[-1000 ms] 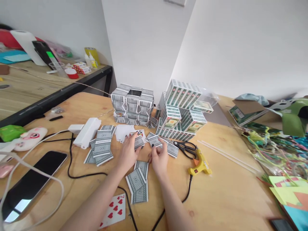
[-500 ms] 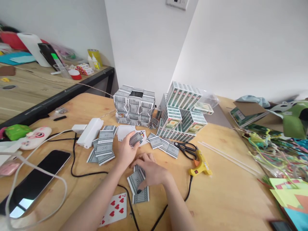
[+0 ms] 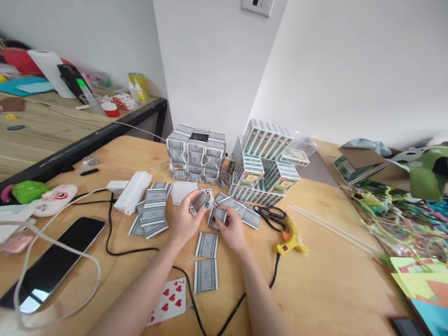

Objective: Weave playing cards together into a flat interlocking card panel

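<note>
My left hand [image 3: 187,217] is closed on a few playing cards [image 3: 200,200], patterned backs up, with card corners showing beneath. Just right of it, my right hand [image 3: 231,229] pinches a grey-patterned folded card [image 3: 217,215] between thumb and fingers, beside several folded cards [image 3: 247,213] on the table. Below the hands lie two separate folded cards, an upper one [image 3: 206,244] and a lower one [image 3: 206,276]. A seven of hearts [image 3: 171,301] lies face up near my left forearm. White card faces [image 3: 182,192] rest behind my left hand.
Behind the hands stands a box-like structure built of cards [image 3: 196,156], with stacked card boxes [image 3: 254,172] to its right. Scissors [image 3: 271,217] and a yellow glue gun [image 3: 292,238] lie right. A black cable [image 3: 189,284] crosses the front. Left are more folded cards [image 3: 153,214] and a phone [image 3: 56,261].
My right hand has moved up and away from the near folded cards, and now holds one beside my left hand. The two cards left below now lie apart, one above the other.
</note>
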A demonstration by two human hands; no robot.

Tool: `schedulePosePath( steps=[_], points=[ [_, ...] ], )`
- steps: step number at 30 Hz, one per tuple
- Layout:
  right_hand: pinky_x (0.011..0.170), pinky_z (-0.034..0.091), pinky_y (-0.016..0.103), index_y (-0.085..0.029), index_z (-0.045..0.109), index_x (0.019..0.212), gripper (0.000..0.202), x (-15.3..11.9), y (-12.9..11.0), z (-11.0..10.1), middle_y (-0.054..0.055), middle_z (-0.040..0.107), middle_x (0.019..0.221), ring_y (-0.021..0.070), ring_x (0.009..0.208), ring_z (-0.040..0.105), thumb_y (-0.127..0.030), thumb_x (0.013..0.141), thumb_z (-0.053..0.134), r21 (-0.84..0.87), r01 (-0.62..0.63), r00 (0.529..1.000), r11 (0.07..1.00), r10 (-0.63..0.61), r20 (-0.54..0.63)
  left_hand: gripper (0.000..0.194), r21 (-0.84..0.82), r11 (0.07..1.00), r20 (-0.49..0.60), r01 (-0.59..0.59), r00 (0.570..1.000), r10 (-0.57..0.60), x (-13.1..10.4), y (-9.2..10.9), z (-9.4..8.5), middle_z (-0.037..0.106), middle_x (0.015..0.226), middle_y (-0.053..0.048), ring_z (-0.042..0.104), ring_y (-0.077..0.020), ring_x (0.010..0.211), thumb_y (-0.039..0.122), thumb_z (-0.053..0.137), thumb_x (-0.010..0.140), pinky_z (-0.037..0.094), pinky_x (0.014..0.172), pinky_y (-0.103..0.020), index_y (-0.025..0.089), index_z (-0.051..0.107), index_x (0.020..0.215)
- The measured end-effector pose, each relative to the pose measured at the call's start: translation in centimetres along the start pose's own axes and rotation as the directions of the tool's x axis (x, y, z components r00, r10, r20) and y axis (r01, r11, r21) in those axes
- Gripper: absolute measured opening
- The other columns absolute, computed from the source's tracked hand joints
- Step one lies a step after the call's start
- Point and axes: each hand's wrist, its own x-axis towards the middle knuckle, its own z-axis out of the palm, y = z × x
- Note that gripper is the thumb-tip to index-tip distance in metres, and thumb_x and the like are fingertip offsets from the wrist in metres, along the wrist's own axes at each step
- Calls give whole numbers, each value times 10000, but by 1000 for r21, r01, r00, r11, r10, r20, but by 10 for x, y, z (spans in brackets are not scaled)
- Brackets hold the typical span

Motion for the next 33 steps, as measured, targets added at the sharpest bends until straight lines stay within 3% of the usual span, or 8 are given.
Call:
schedulePosePath(
  steps=[4,9,17,19,24,29,33],
  points=[
    [582,392,261,-192,613,945,213,0,4,2,15,617,817,133,577,467,-257,770,510,-89,15,992,996,-26,-127,399,6,996,122,-86,989,84,-1,7,0,567,1199,-88,519,-220,1125,240,560,778,430,944,-399,209,492,1170],
    [706,416,302,-192,612,870,188,0,9,1,38,618,818,179,734,545,-261,823,443,-188,24,962,982,-73,-262,417,-25,986,236,-168,957,169,-3,8,0,552,1215,-84,494,-220,1147,208,549,777,422,956,-404,217,475,1187],
    [786,406,347,-195,620,770,152,0,8,-2,64,555,819,208,841,499,-230,809,477,-414,95,923,905,-236,-304,479,5,963,366,-268,897,248,-4,10,0,539,1235,-78,448,-233,1196,93,494,739,366,1018,-444,221,485,1201],
    [788,404,348,-195,619,770,151,-1,8,-1,66,552,826,211,848,490,-228,813,478,-441,97,925,892,-244,-291,426,50,949,354,-311,894,275,-2,9,0,550,1220,-67,440,-224,1203,98,472,762,355,1031,-434,226,516,1166],
    [792,405,345,-193,611,830,150,-1,8,0,72,563,870,209,873,487,-211,824,462,-441,96,920,892,-249,-303,436,336,906,167,-255,964,209,7,-13,1,514,1279,-103,387,-251,1258,131,457,807,342,1036,-449,181,459,1240],
    [782,405,339,-190,609,820,162,0,11,0,63,566,842,204,853,489,-194,826,448,-450,119,913,885,-275,-300,469,491,853,154,-177,981,115,10,-26,1,486,1299,-182,424,-294,1229,187,470,830,384,991,-457,88,405,1283],
    [770,403,327,-191,611,803,165,1,13,0,58,572,826,199,837,494,-190,824,447,-425,122,915,897,-267,-302,389,495,852,135,-169,984,116,8,-22,0,558,1221,-142,498,-271,1154,203,486,830,420,953,-425,138,481,1214]
  ],
)
